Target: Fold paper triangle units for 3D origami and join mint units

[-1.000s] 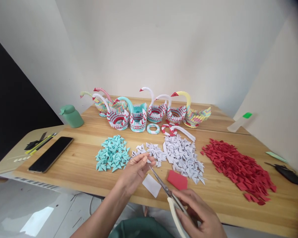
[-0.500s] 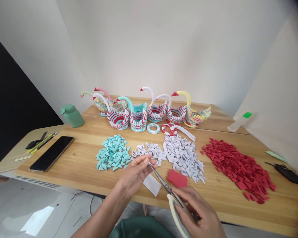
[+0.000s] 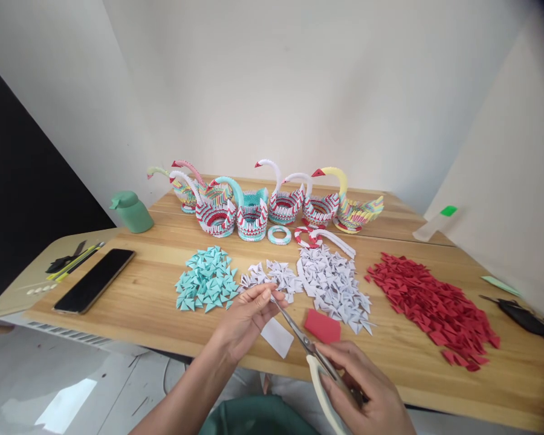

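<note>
Scissors (image 3: 301, 337) with pale handles are gripped in my right hand (image 3: 360, 386), their blades pointing up and left. The blade tips reach the fingers of my left hand (image 3: 254, 311), which pinches something too small or hidden to make out. Beneath and beside the hands lie a white paper rectangle (image 3: 277, 338) and a red paper piece (image 3: 323, 326) on the table. Just beyond my left fingers are small white folded paper triangles (image 3: 283, 277), with a larger white pile (image 3: 333, 287) to their right.
Teal triangles (image 3: 207, 281) lie left, red triangles (image 3: 430, 308) right. Several paper swans (image 3: 254, 220) stand at the back, two paper rings (image 3: 279, 235) before them. A phone (image 3: 95, 281) and green container (image 3: 131, 211) sit left; black-handled scissors (image 3: 523, 315) lie at the right edge.
My hands and the scissors hold almost the same pose, with the blade tips still at my left fingers. The view has shifted very slightly.
</note>
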{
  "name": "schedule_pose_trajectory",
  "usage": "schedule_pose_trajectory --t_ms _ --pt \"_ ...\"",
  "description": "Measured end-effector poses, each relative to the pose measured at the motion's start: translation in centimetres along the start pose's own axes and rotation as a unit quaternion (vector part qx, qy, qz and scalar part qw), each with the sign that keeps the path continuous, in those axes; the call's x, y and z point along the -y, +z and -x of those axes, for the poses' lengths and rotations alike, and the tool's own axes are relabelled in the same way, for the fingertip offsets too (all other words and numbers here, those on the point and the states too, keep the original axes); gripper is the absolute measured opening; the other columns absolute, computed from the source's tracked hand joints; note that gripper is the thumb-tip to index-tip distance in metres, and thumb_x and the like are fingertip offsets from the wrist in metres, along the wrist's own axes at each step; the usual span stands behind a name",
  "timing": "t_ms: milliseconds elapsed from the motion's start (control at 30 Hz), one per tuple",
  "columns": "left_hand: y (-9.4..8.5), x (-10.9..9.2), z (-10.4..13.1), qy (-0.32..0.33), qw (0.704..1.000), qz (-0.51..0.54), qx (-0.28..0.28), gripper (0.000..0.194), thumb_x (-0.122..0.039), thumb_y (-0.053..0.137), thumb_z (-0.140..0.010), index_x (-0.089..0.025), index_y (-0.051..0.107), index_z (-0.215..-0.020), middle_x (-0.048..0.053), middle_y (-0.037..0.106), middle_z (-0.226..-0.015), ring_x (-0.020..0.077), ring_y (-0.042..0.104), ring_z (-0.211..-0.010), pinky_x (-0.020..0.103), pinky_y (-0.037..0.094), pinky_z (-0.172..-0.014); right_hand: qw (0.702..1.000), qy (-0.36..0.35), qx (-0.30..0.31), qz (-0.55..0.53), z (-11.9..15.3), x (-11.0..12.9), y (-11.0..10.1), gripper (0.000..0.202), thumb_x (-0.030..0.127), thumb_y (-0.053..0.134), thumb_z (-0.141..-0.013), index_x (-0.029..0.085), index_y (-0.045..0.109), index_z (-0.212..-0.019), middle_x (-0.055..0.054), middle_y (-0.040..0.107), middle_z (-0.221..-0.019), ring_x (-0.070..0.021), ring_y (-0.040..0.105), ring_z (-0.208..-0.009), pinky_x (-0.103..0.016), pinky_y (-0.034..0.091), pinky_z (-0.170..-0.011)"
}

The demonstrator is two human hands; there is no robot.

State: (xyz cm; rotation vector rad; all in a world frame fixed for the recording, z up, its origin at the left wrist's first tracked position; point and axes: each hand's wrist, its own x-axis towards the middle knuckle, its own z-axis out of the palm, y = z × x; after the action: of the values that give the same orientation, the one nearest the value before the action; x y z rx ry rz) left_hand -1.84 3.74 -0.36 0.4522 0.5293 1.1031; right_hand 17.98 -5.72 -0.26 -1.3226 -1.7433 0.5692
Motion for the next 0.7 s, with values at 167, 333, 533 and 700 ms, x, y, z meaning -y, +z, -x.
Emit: schedule_pose_trajectory --t_ms 167,333,533,700 --pt "0.1 -0.1 0.0 -0.002 1.000 -0.002 -0.001 0.023 -0.022 0.080 -0.070 -0.013 0.071 -0.088 0.005 0.074 -0.079 0.0180 0.069 -0.079 0.035 0.048 -0.089 1.000 0.000 -0.001 0.008 0.1 -0.1 0.0 0.023 0.027 0.058 -0.084 0.025 0.067 -0.106 -0.006 0.068 -0.094 -0.0157 0.065 -0.075 -0.019 0.052 -0.057" --pt "0.3 0.1 0.2 0.013 0.998 -0.055 0.000 0.023 -0.025 0.082 -0.067 -0.014 0.073 -0.086 0.005 0.075 -0.079 0.0176 0.068 -0.079 0.033 0.047 -0.087 0.999 -0.034 0.009 0.037 0.0 -0.4 -0.1 0.026 0.022 0.057 -0.085 0.025 0.064 -0.110 -0.005 0.067 -0.096 -0.0151 0.066 -0.076 -0.019 0.053 -0.060" --pt "-0.2 0.1 0.2 0.056 0.983 -0.172 -0.006 0.021 -0.030 0.081 -0.067 -0.016 0.074 -0.081 0.005 0.076 -0.075 0.0162 0.067 -0.074 0.030 0.046 -0.078 0.986 -0.110 0.009 0.121 0.1 0.0 0.3 0.030 0.013 0.055 -0.085 0.021 0.060 -0.114 -0.007 0.066 -0.097 -0.0163 0.068 -0.087 -0.021 0.054 -0.076" --pt "-0.8 -2.6 -0.7 0.146 0.958 -0.235 -0.081 0.024 -0.034 0.080 -0.067 -0.018 0.073 -0.084 0.005 0.076 -0.078 0.0189 0.068 -0.081 0.031 0.047 -0.082 0.988 -0.091 -0.004 0.122 0.7 -0.6 -0.7 0.028 0.016 0.056 -0.085 0.023 0.060 -0.112 -0.006 0.067 -0.098 -0.0161 0.067 -0.088 -0.021 0.054 -0.077"
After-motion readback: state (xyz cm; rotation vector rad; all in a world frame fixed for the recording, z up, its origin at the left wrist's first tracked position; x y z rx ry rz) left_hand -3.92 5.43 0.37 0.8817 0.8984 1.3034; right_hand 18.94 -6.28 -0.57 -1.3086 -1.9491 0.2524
